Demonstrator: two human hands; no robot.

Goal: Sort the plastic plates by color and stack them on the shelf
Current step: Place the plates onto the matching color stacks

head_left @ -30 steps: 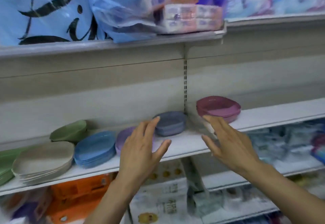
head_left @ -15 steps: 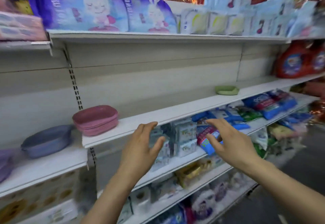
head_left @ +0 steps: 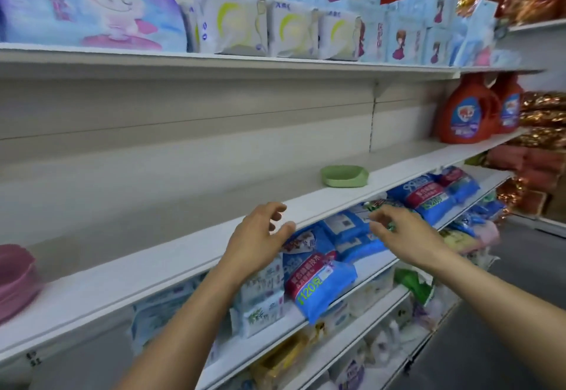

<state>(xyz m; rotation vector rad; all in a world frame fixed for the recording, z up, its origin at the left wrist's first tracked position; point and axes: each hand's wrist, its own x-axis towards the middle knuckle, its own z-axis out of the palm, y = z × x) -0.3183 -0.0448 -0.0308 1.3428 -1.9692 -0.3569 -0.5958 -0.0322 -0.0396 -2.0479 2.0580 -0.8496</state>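
Your left hand (head_left: 260,236) and right hand (head_left: 401,236) hover empty with fingers loosely spread, so step right and take the lone green plate (head_left: 344,177) by both rims.

green plate (head_left: 344,176) on shelf (head_left: 190,245), empty hands apart

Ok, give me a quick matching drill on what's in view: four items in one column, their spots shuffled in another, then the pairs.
Things:
1. green plate
2. pink plates
3. orange bottles
4. blue packs

Places:
A. one level below the middle shelf
B. far left edge of the view
C. right end of the middle shelf
D. alone, midway along the middle shelf

Pairs: 1-D, 2-B, 3-C, 4-A
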